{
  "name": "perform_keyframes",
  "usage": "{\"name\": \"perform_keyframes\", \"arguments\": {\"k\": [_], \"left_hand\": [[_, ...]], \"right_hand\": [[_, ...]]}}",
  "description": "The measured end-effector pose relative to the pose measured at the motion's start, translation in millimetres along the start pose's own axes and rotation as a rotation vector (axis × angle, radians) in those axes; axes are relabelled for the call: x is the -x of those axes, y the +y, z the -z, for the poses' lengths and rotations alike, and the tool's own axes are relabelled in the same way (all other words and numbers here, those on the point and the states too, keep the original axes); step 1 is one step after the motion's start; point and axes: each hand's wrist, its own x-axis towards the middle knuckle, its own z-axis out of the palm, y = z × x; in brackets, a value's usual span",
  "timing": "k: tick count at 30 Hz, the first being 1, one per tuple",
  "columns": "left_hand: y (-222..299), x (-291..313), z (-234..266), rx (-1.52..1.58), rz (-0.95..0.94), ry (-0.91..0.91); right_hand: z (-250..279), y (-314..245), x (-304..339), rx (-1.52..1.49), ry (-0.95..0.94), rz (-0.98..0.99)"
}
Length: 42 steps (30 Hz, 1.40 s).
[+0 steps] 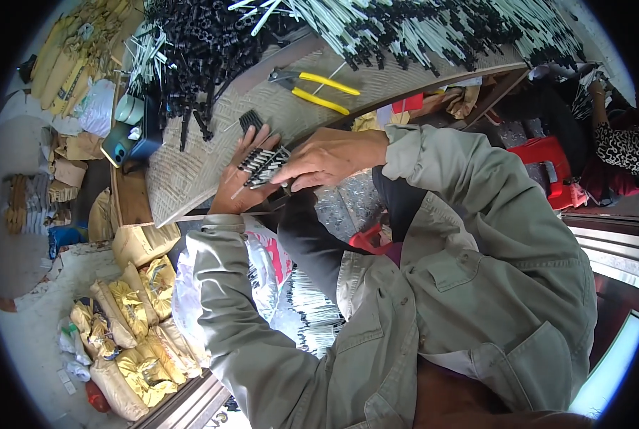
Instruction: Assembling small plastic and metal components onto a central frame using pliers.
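Note:
A bundle of thin rods [263,164] with black and pale grey ends sits between my two hands, above the near edge of the workbench [205,161]. My left hand [232,187] is closed round the bundle from the left, and black tips [249,120] stick out past its fingers. From the right, my right hand [341,154] reaches over with fingers bent against the bundle's near end; its fingertips are partly hidden. Cutting pliers [316,89] with yellow handles lie on the bench beyond my hands, a thin pale rod beneath them.
Black plastic parts [198,57] are heaped at the back left, and white rods with black ends [434,36] along the back. A phone [118,146] rests at the bench's left end. Filled bags [130,322] lie lower left. Another person [620,146] sits far right near a red stool [544,154].

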Motion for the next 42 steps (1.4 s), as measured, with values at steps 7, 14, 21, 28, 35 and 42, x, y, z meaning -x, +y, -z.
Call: {"name": "perform_keyframes", "arguments": {"k": [7,14,21,28,35,42], "left_hand": [[6.0,-1.9,-22.3,0.039,0.130,0.274],[14.2,3.4,-23.5,0.398,0.285,0.409],[19.5,1.6,-13.3,0.408,0.270,0.259],[136.5,-36.6,-38.2,1.099,0.095,0.273],[193.6,-23.0,-202.5,1.731,0.718,0.326],[111.1,7.2,-84.0,1.363,0.537,-0.128]], "right_hand": [[4.2,2.3,-16.3,0.146,0.498,0.013],[-19.6,21.3,-50.3,-0.245,0.310,-0.060],[-22.3,8.6,-46.4,-0.377,0.357,-0.088],[52.9,-90.9,12.4,-0.580,0.473,-0.006],[-16.3,-39.3,103.8,-1.034,0.524,-0.693],[-6.5,-34.6,108.3,-0.983,0.425,-0.722]]}}
